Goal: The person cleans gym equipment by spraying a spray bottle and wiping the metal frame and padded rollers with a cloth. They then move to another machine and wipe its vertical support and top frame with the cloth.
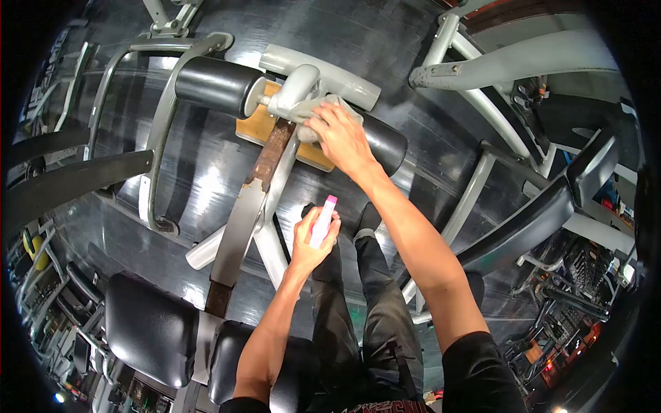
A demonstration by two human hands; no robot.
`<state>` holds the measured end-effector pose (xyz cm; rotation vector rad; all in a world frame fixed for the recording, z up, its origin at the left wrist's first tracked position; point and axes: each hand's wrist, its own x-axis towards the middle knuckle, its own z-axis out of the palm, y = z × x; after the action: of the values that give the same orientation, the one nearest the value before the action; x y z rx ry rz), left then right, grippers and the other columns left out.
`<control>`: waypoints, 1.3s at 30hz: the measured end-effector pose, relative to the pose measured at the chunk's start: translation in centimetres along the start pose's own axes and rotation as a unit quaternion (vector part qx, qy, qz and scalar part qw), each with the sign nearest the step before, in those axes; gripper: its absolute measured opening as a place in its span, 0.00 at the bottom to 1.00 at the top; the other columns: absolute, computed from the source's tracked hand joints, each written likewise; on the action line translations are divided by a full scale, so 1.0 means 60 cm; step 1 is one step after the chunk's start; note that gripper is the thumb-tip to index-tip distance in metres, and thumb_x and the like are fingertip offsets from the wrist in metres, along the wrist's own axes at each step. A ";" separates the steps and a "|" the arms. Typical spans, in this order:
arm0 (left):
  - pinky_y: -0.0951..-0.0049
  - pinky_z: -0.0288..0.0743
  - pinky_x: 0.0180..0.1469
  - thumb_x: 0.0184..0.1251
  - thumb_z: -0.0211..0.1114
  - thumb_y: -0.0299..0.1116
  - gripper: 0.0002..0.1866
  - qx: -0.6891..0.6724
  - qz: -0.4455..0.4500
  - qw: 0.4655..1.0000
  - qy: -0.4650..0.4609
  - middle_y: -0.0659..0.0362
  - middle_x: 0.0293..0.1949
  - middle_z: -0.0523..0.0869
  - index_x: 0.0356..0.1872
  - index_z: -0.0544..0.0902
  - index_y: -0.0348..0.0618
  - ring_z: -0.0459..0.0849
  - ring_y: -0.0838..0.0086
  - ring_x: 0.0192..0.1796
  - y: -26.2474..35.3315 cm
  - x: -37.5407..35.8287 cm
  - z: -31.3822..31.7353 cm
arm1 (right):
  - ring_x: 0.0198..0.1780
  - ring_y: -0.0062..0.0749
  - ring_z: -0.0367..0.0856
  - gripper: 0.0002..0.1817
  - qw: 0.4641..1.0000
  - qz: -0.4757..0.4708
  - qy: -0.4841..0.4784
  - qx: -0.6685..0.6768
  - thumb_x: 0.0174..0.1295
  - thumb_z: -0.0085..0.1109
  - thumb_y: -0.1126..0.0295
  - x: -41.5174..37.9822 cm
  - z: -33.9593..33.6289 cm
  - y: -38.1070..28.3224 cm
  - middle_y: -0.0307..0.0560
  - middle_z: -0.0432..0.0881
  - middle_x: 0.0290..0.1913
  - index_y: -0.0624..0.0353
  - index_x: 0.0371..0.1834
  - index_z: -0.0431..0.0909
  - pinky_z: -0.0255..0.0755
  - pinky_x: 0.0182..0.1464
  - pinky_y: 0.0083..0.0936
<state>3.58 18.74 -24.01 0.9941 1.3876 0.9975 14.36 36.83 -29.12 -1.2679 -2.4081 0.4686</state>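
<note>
My left hand point(308, 246) is wrapped round a small white bottle with a pink top point(322, 224), the top pointing away from me. Farther forward, my right hand point(342, 138) holds a grey cloth point(352, 115) and presses it on the grey metal frame point(303, 80) of an exercise machine. Part of the cloth is hidden under the fingers. Black roller pads stand on either side of that frame, a left pad point(219, 86) and a right pad point(387, 143). A worn, rusty bar point(272, 153) runs back toward me from there.
A yellowish board point(249, 131) lies beneath the rollers. Black padded seats point(148, 329) are at lower left, and another padded bench point(523, 227) stands on the right. Metal machine frames point(482, 72) rise around the dark floor point(186, 158). My legs point(385, 296) are below my hands.
</note>
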 end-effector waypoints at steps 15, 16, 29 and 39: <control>0.79 0.71 0.31 0.64 0.68 0.21 0.07 0.002 0.004 1.000 0.016 0.63 0.30 0.83 0.41 0.81 0.40 0.76 0.85 0.27 0.007 0.004 -0.006 | 0.50 0.48 0.86 0.14 0.912 0.401 0.036 0.073 0.70 0.58 0.69 -0.284 -0.191 0.161 0.58 0.86 0.47 0.59 0.56 0.75 0.76 0.53 0.36; 0.79 0.71 0.31 0.64 0.68 0.21 0.07 -0.003 0.007 1.000 0.018 0.64 0.29 0.83 0.41 0.81 0.40 0.76 0.85 0.27 0.009 0.004 -0.005 | 0.50 0.38 0.85 0.14 0.888 0.436 0.053 0.137 0.70 0.59 0.68 -0.240 -0.202 0.132 0.54 0.86 0.47 0.59 0.57 0.76 0.75 0.54 0.32; 0.73 0.81 0.41 0.62 0.70 0.21 0.09 0.025 -0.100 0.994 -0.044 0.55 0.35 0.88 0.42 0.81 0.34 0.89 0.73 0.38 0.002 0.000 -0.007 | 0.71 0.47 0.69 0.24 0.999 -0.018 -0.043 0.007 0.49 0.67 0.77 0.003 -0.035 0.012 0.47 0.72 0.69 0.44 0.51 0.82 0.64 0.73 0.40; 0.79 0.72 0.30 0.64 0.68 0.21 0.07 0.005 -0.051 0.998 -0.032 0.64 0.27 0.83 0.41 0.82 0.39 0.78 0.86 0.27 -0.014 -0.013 0.009 | 0.67 0.41 0.76 0.31 0.994 0.027 -0.079 -0.072 0.40 0.62 0.84 -0.230 -0.149 0.113 0.41 0.76 0.68 0.44 0.51 0.83 0.75 0.66 0.36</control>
<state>4.14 17.77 -24.61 0.9439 1.3777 0.8774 30.60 29.99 -26.78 -1.4082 -2.5851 0.4312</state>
